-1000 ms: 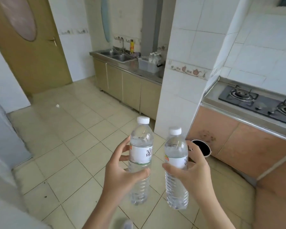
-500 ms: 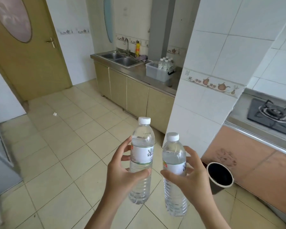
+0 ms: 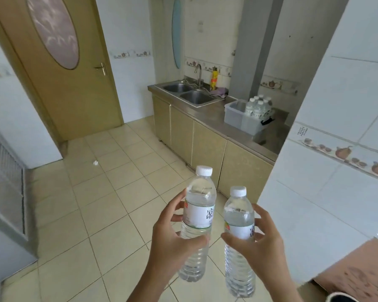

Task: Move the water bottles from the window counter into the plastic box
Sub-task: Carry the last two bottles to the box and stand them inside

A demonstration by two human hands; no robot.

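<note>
My left hand (image 3: pixel 172 240) grips a clear water bottle (image 3: pixel 198 214) with a white cap and white label, held upright in front of me. Beside it, my right hand (image 3: pixel 260 247) grips a second, slightly lower water bottle (image 3: pixel 239 227) of the same kind. Far ahead, a translucent plastic box (image 3: pixel 240 117) stands on the steel counter (image 3: pixel 212 110) right of the sink; several capped bottles (image 3: pixel 259 105) stand in its right half, and its left half looks bare.
A double steel sink (image 3: pixel 190 92) with a tap and a yellow bottle lies beyond the box. A white tiled wall corner (image 3: pixel 314 171) juts out on my right. A closed wooden door (image 3: pixel 70 68) is at the far left, with beige tiled floor (image 3: pixel 109 192) between.
The view has advanced and turned left: the stove has left the frame, and the sink counter and box look nearer. Both hands still hold their bottles the same way.
</note>
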